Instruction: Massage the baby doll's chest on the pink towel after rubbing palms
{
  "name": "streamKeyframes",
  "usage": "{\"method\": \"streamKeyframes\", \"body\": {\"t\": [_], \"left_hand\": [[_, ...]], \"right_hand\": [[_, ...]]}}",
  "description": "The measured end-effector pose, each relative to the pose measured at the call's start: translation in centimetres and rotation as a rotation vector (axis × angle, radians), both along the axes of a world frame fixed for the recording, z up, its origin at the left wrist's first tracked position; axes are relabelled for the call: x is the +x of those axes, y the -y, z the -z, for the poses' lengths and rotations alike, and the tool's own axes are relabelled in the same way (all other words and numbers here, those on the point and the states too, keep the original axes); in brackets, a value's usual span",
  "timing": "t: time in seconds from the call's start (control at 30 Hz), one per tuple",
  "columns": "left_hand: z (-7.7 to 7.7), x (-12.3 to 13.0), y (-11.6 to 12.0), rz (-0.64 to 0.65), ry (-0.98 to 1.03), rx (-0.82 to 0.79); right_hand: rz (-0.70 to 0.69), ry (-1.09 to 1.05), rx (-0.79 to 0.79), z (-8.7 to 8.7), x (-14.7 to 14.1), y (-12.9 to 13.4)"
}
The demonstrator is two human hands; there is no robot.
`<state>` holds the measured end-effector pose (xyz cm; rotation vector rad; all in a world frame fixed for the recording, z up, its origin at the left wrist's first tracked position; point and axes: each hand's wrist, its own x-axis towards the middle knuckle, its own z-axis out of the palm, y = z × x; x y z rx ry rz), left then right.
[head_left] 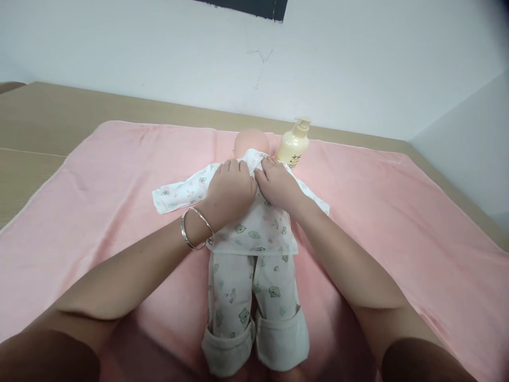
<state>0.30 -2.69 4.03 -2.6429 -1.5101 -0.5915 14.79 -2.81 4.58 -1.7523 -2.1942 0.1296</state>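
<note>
A baby doll [252, 140] lies lengthwise in front of me, its bald head at the far end. It wears a white long-sleeved baby shirt [254, 233] printed with small green animals, and matching trousers [233, 294] with the cuffs rolled up thickly. My left hand [233, 188], with two silver bangles at the wrist, has its fingers curled on the shirt's upper chest near the collar. Beside it, my right hand [280, 184] pinches the cloth at the other side of the neckline. Both sleeves stretch outward. The fingertips are partly hidden, and the raised collar covers the doll's lower face.
A pale yellow pump bottle [293, 146] stands just beyond my right hand, by the doll's head. Under everything spreads a pink blanket [131, 212] over a wooden table [51, 119]. A white wall [159, 58] rises behind the table's far edge.
</note>
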Motion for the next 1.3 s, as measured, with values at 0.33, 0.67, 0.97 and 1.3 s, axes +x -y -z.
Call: {"method": "streamKeyframes", "body": {"t": [0.33,0.67,0.97,1.3], "left_hand": [[-0.2,0.1,-1.1,-0.131,-0.002,-0.085],[-0.1,0.6,-0.3,-0.110,-0.022,-0.031],[-0.6,-0.1,-1.2,-0.123,0.004,-0.132],[-0.5,0.5,0.7,-0.051,-0.109,0.046]], "right_hand": [[-0.046,-0.061,0.016,-0.6,-0.4,1.5],[-0.008,-0.178,0.156,1.8,-0.1,-1.0],[0.001,0.001,0.124,0.4,-1.0,1.2],[0.024,-0.042,-0.055,-1.3,0.1,0.5]]}}
